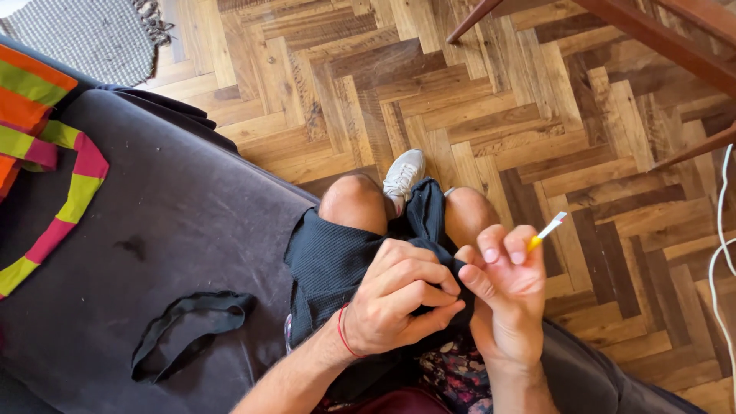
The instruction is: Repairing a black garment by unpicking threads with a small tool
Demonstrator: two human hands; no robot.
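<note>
The left hand [399,295] is closed on a dark navy ribbed-knit fabric garment [337,261], its fingers pinching a bunched fold of the cloth at about the five o'clock part of the view. A thin red string bracelet [342,331] circles its wrist. Just beside it, toward three o'clock and touching the same fold, the right hand [506,295] pinches a small yellow-handled tool with a white tip [546,231] between thumb and fingertips; the tip points up toward one o'clock, clear of the cloth. The garment is draped over the person's lap and bare knees [354,201], covering most of the thighs and hanging between the legs.

At six o'clock, under the forearms, a patch of dark flowered fabric [452,372] shows. Toward eight o'clock a loose black fabric strip [188,326] lies curled in a loop on the dark grey sofa cushion [169,207], well apart from the hands. Farther on at ten o'clock rests a striped bag in orange, green and pink [46,146].

Beyond the knees, at twelve o'clock, a white sneaker [402,175] stands on the herringbone wooden parquet floor [475,100]. At eleven o'clock lies a grey woven rug with fringe [92,34]; at two o'clock reddish wooden furniture legs [652,38] cross the floor, and a white cord [721,253] runs down the three o'clock edge.
</note>
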